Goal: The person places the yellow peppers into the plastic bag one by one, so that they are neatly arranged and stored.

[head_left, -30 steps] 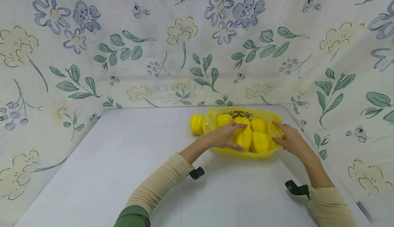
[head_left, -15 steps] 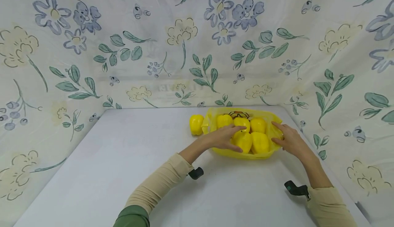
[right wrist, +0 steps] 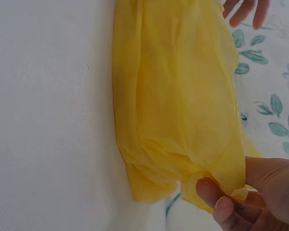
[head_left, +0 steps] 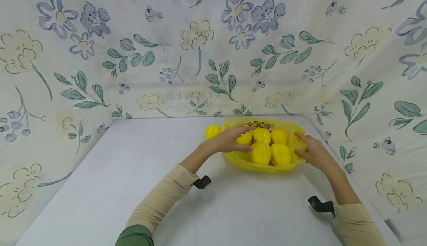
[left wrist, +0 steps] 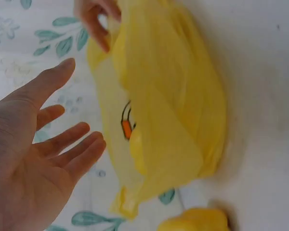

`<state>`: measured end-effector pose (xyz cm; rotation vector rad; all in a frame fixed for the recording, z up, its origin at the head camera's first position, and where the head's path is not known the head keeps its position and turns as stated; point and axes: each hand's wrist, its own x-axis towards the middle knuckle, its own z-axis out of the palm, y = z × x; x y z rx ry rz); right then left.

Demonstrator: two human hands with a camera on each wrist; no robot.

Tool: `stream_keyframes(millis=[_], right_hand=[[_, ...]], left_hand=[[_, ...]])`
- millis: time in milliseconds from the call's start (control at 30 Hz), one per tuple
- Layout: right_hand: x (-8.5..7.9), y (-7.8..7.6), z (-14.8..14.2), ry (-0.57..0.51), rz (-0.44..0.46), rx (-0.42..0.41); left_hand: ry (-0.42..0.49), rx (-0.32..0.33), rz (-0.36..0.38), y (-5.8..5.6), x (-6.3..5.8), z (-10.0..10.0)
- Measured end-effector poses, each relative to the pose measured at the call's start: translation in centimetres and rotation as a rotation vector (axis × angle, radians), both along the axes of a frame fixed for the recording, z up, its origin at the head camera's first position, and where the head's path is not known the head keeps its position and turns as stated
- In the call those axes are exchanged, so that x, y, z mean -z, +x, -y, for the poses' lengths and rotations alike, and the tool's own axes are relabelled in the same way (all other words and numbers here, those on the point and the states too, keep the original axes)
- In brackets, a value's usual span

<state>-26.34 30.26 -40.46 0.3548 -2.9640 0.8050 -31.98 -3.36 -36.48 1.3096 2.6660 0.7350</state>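
Observation:
A yellow plastic bag (head_left: 263, 168) lies with its mouth open, several yellow bell peppers (head_left: 261, 153) sitting inside in rows. My left hand (head_left: 230, 140) is over the bag's left part, fingers spread and holding nothing; the left wrist view shows its bare palm beside the bag (left wrist: 183, 120). At the bag's right end my right hand (head_left: 315, 151) pinches the rim between thumb and fingers, as the right wrist view shows on the bag's film (right wrist: 188, 96). One more yellow bell pepper (head_left: 212, 131) stands outside, left of the bag, partly hidden behind my left hand.
The white table (head_left: 150, 157) stretches to the left and in front of the bag. A floral curtain (head_left: 200, 60) closes off the back and both sides. A black camera mount (head_left: 201, 182) hangs under the left wrist, another black mount (head_left: 321, 204) by the right.
A bell pepper at my left fingers has dropped into the bag's front row, out of my hand. The left hand has since moved left. My right hand keeps its place on the rim.

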Motion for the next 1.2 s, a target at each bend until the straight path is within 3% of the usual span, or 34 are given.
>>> stream_keyframes(millis=[300,533,833,1067,1200], right_hand=[[0.1,-0.1,0.0,0.006,0.006,-0.001],[0.2,-0.2,-0.1,0.011,-0.007,-0.002],[0.2,-0.2,0.0,0.009,0.004,0.003],[0.3,-0.3,0.0,0.015,-0.007,-0.001],[0.3,-0.2,0.1,0.016,-0.005,0.005]], left_hand=[[0.095,-0.107,-0.061,-1.2,-0.8,6.1],[0.135,-0.173,-0.008,-1.6,-0.4,9.6],[0.132,-0.246,0.073,-3.1,1.7,12.3],[0.160,-0.293,0.146,-4.5,4.0,13.3],[0.156,-0.311,0.144,-5.1,4.9,13.5]])
